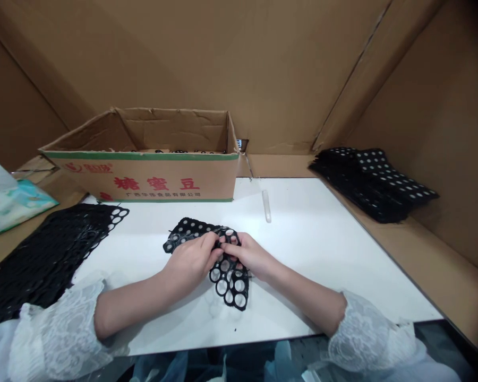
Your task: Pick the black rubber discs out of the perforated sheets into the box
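Note:
A black piece full of round holes (229, 284) lies bent over the white table (302, 228), one part reaching left and the other down toward the front edge. My left hand (193, 260) is closed on its middle, thumb and fingertips pinched together. Close against it, my right hand (253, 254) grips the same piece from the right, with fingers partly behind it. The fingertips of both hands nearly meet, and what lies between them is too small to tell.
A cardboard box (175, 178) with red lettering stands at the back left. Black perforated sheets (43, 254) lie at the left, and a dark stack (370, 180) at the right. A clear tube (266, 206) lies behind my hands. A floral packet (16, 201) is far left.

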Demonstrator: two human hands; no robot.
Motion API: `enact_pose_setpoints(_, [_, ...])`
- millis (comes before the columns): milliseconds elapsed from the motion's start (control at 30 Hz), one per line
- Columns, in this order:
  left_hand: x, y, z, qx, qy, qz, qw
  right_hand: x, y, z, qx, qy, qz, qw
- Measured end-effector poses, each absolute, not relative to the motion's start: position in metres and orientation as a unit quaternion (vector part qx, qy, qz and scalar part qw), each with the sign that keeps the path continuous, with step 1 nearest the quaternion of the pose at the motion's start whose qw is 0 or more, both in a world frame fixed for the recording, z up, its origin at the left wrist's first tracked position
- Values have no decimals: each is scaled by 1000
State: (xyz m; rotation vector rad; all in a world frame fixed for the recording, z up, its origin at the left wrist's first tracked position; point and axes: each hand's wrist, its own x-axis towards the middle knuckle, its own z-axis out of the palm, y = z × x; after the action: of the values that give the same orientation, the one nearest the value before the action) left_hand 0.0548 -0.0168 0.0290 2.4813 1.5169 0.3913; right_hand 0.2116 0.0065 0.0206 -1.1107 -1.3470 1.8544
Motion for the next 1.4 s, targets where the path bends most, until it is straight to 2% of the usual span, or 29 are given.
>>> enact_pose_setpoints(167, [55,-15,34,782,531,212,251,212,4,25,-414,-558,677,242])
enact_pose_setpoints(333, [54,-11,35,763,512,248,306,212,4,18,-417,-553,673,258])
enact_pose_setpoints(600, [54,-11,33,751,523,266,302,213,8,20,-442,-528,691,221])
enact_pose_setpoints(767, [54,-7,32,758,528,238,299,211,8,24,-383,-563,703,207])
enact_pose_setpoints(900, [46,2,38,768,538,235,256,210,8,25,-370,-564,704,224])
enact_pose_setpoints(967, [35,10,51,747,569,271,212,213,9,23,-398,-571,693,189])
enact_pose_setpoints(1033, [18,23,73,709,607,337,125,216,11,22,-418,-585,677,156])
enact_pose_setpoints(1133, [-7,55,112,672,617,404,-67,222,15,23,-386,-609,681,132])
enact_pose_setpoints(1267, [-28,109,147,622,677,333,-207,228,20,27,-307,-631,704,108])
enact_pose_setpoints(1333, [-35,133,153,610,718,263,-208,230,22,30,-296,-643,698,106])
enact_pose_setpoints(1400, [-42,151,153,631,740,175,-154,233,24,31,-289,-653,692,107])
